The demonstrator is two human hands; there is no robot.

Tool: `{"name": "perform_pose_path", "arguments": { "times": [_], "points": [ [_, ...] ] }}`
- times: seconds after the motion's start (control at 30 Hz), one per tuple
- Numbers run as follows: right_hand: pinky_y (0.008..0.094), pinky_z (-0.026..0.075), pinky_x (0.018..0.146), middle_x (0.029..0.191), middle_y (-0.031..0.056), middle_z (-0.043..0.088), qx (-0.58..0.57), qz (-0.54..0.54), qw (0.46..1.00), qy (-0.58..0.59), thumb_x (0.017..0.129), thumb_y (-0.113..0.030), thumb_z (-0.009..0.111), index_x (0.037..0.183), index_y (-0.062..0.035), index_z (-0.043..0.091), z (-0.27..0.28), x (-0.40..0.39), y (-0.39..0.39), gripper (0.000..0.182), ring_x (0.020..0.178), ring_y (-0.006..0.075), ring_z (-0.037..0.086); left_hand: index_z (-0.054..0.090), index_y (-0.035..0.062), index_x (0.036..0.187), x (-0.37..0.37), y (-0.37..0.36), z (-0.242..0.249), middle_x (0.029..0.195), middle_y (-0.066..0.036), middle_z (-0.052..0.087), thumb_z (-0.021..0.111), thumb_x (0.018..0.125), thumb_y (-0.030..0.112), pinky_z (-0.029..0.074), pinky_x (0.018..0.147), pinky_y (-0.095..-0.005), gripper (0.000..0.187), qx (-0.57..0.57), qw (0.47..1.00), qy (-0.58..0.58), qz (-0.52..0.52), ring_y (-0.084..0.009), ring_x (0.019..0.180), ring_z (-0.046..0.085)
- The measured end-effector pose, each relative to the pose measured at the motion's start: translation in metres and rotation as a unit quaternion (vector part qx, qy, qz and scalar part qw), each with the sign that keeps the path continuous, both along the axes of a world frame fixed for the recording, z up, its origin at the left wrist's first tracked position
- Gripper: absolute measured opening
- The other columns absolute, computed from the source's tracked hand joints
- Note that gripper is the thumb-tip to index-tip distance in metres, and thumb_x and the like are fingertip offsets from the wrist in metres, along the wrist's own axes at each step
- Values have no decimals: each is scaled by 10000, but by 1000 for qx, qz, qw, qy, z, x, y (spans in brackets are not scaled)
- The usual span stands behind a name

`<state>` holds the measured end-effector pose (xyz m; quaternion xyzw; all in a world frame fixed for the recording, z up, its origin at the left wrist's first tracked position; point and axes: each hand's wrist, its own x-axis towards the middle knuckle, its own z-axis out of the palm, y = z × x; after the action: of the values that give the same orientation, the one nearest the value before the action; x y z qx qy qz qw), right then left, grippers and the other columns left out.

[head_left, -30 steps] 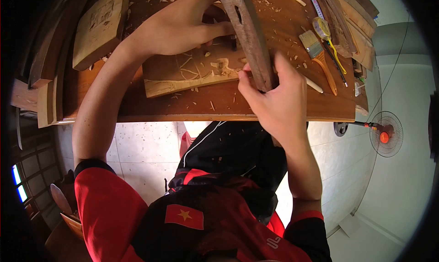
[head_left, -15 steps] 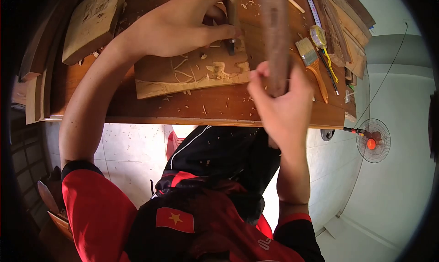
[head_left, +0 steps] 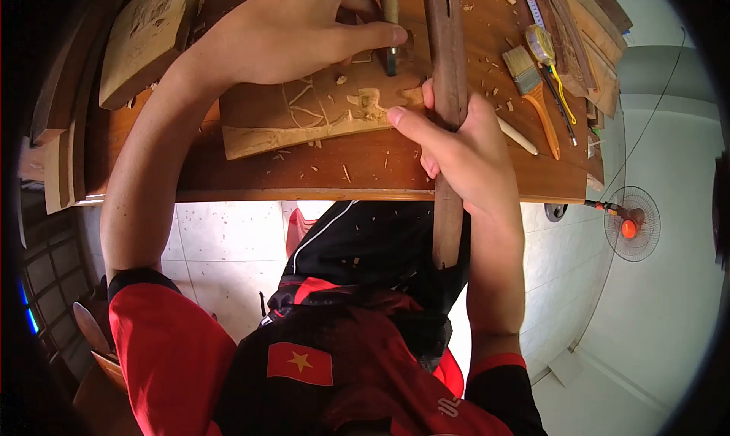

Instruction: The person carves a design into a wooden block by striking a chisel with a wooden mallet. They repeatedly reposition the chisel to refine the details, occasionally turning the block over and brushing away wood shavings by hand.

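A chisel (head_left: 391, 10) is gripped in my left hand (head_left: 312, 37), its dark blade pointing down at the carved board (head_left: 266, 137). The board lies flat near the table's front edge, with cut lines and a hollowed shape on its face. My right hand (head_left: 471, 143) is wrapped round a long wooden bar (head_left: 447, 56), which crosses the table edge to the right of the chisel. The thumb of that hand points toward the board's right end.
At the right lie a brush (head_left: 542, 117), a tape measure (head_left: 540, 45), a pencil (head_left: 560, 101) and a light wooden rod (head_left: 517, 136). A thick block (head_left: 148, 41) sits at the upper left. Wood chips are scattered on the table (head_left: 319, 179). A fan (head_left: 632, 223) stands beyond.
The wooden bar, blurred before, now shows sharply and reaches lower over the table edge. My right thumb has moved out toward the board. The view has shifted slightly.
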<state>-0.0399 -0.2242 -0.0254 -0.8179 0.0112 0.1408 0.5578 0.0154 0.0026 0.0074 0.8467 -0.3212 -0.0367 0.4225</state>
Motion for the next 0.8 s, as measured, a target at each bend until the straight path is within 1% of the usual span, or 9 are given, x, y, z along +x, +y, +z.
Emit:
{"name": "perform_pose_path", "arguments": {
  "times": [0.17, 0.2, 0.27, 0.3, 0.37, 0.5, 0.63, 0.7, 0.8],
  "points": [
    [264, 356, 448, 647, -26, 502, 75, -12, 994, 77, 808, -149, 805, 903, -56, 523, 4, 2, 4, 311, 500, 64, 465, 554, -78, 1285, 5, 0, 26, 975, -218, 762, 665, 1006, 200, 567, 701, -364, 409, 38, 990, 137, -11, -217, 753, 719],
    [261, 351, 439, 643, -25, 499, 84, -14, 994, 75, 811, -139, 791, 914, -53, 520, 3, 2, 4, 302, 491, 62, 465, 553, -81, 1284, 5, 0, 28, 976, -218, 761, 664, 1005, 193, 569, 700, -365, 407, 42, 989, 139, -14, -220, 751, 720],
    [260, 349, 431, 638, -24, 494, 92, -18, 993, 72, 819, -121, 767, 930, -50, 515, 4, 0, 5, 284, 481, 62, 465, 550, -87, 1282, 7, 0, 15, 973, -218, 761, 659, 1005, 181, 574, 700, -366, 400, 6, 994, 111, -23, -225, 750, 722],
    [261, 351, 432, 635, -23, 491, 92, -22, 993, 70, 824, -113, 757, 936, -49, 513, 6, 0, 7, 276, 479, 64, 466, 549, -91, 1279, 13, 1, -7, 969, -218, 760, 655, 1006, 174, 577, 701, -367, 395, -31, 996, 80, -32, -228, 750, 723],
    [261, 354, 435, 633, -23, 489, 99, -30, 992, 68, 835, -102, 741, 945, -48, 513, 8, -2, 8, 259, 475, 66, 466, 549, -95, 1271, 12, 3, -11, 961, -219, 759, 648, 1007, 163, 583, 708, -371, 382, -65, 995, 60, -47, -233, 754, 725],
    [264, 364, 440, 635, -22, 488, 117, -37, 990, 65, 854, -91, 730, 954, -49, 513, 8, -2, 0, 243, 467, 72, 463, 558, -96, 1247, -4, 4, 19, 948, -219, 755, 636, 1011, 153, 587, 723, -377, 352, -50, 994, 86, -39, -247, 763, 728],
    [265, 375, 446, 635, -20, 489, 58, -16, 997, 48, 856, -102, 750, 949, -53, 509, 6, -3, 4, 263, 462, 76, 463, 567, -92, 1228, -2, 6, 13, 936, -215, 754, 636, 1010, 152, 584, 717, -378, 334, -64, 994, 77, -48, -259, 763, 729],
    [264, 374, 444, 635, -20, 487, 89, -22, 994, 63, 850, -105, 763, 942, -57, 506, 6, -2, 4, 278, 462, 76, 465, 573, -89, 1219, -3, 7, 24, 938, -215, 754, 638, 1009, 153, 582, 719, -379, 327, -44, 993, 102, -51, -262, 772, 730],
    [262, 375, 445, 637, -20, 484, 120, -27, 989, 81, 840, -96, 764, 938, -60, 506, 6, 0, 5, 278, 464, 77, 465, 582, -90, 1202, -2, 2, 10, 953, -220, 753, 639, 1009, 151, 581, 728, -378, 314, -43, 997, 56, -36, -256, 792, 733]
  ]
}}
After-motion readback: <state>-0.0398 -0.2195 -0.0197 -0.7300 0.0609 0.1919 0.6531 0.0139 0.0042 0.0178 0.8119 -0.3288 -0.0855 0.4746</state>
